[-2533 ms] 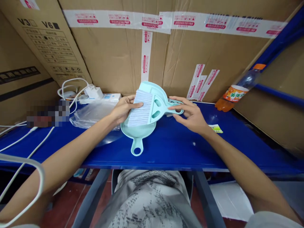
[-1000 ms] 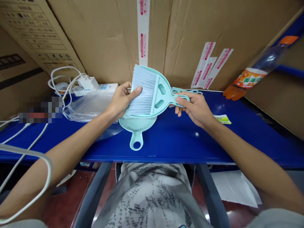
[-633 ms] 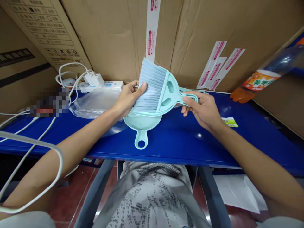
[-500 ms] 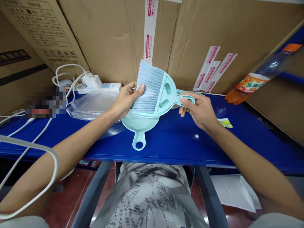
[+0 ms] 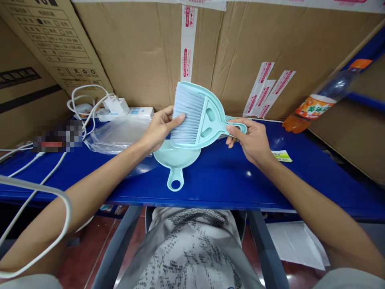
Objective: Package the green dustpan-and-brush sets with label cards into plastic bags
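Observation:
A light-teal hand brush (image 5: 188,114) with pale bristles lies in a matching dustpan (image 5: 221,100), both raised above the blue table. My right hand (image 5: 249,138) grips the two handles together, thumb on top. At the bristle end, my left hand (image 5: 162,126) pinches the brush and pan edge, its thumb on the bristles and its other fingers mostly hidden behind. Below them a second teal dustpan (image 5: 177,157) lies on the table, its holed handle toward me.
Clear plastic bags (image 5: 118,134), a white power strip (image 5: 140,113) and white cables (image 5: 60,160) are at the left. An orange drink bottle (image 5: 314,106) stands right, near a yellow-green packet (image 5: 282,155). Cardboard (image 5: 144,48) lines the back of the blue table (image 5: 222,176).
The brush now sits slightly deeper in the raised dustpan, whose upper rim shows beyond the bristles. Both hands keep their holds, and the camera view has tilted slightly.

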`<state>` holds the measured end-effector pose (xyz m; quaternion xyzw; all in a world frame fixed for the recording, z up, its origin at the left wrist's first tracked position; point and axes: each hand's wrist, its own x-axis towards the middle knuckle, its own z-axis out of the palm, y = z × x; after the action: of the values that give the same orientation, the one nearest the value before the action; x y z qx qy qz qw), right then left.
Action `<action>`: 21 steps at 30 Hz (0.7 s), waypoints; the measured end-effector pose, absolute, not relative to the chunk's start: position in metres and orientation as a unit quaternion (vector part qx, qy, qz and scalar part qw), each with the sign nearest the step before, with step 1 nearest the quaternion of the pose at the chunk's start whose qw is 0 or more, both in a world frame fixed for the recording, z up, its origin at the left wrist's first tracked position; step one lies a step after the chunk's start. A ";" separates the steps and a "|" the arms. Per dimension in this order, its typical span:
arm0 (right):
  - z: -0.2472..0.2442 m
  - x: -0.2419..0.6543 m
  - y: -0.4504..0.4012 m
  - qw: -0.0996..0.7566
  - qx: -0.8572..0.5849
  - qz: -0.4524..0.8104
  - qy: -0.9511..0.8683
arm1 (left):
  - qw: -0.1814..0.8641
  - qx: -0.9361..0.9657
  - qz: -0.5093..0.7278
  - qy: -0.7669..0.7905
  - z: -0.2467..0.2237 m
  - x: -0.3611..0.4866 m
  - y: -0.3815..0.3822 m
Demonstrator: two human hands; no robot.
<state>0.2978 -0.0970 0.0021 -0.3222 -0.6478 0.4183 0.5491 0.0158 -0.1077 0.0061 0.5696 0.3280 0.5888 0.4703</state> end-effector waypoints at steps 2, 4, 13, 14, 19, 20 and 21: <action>0.002 0.298 -0.097 0.556 -0.325 0.416 -0.643 | 0.469 0.574 0.588 0.323 0.005 0.014 -0.106; 0.003 0.299 -0.097 0.552 -0.321 0.424 -0.642 | 0.463 0.578 0.589 0.324 0.002 0.013 -0.104; 0.004 0.299 -0.101 0.506 -0.296 0.475 -0.656 | 0.463 0.560 0.590 0.352 0.002 0.009 -0.101; 0.005 0.299 -0.101 0.512 -0.301 0.471 -0.652 | 0.464 0.564 0.588 0.348 0.002 0.009 -0.101; 0.010 0.306 -0.097 0.512 -0.316 0.466 -0.649 | 0.469 0.579 0.582 0.325 -0.001 0.010 -0.101; 0.010 0.307 -0.095 0.504 -0.315 0.472 -0.652 | 0.469 0.579 0.583 0.325 -0.001 0.011 -0.101; 0.011 0.308 -0.094 0.496 -0.313 0.478 -0.653 | 0.467 0.578 0.584 0.326 -0.001 0.011 -0.100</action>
<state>0.3082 -0.0939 0.0106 -0.3128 -0.6534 0.4783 0.4965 0.0106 -0.1003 -0.0014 0.5782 0.3263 0.5841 0.4670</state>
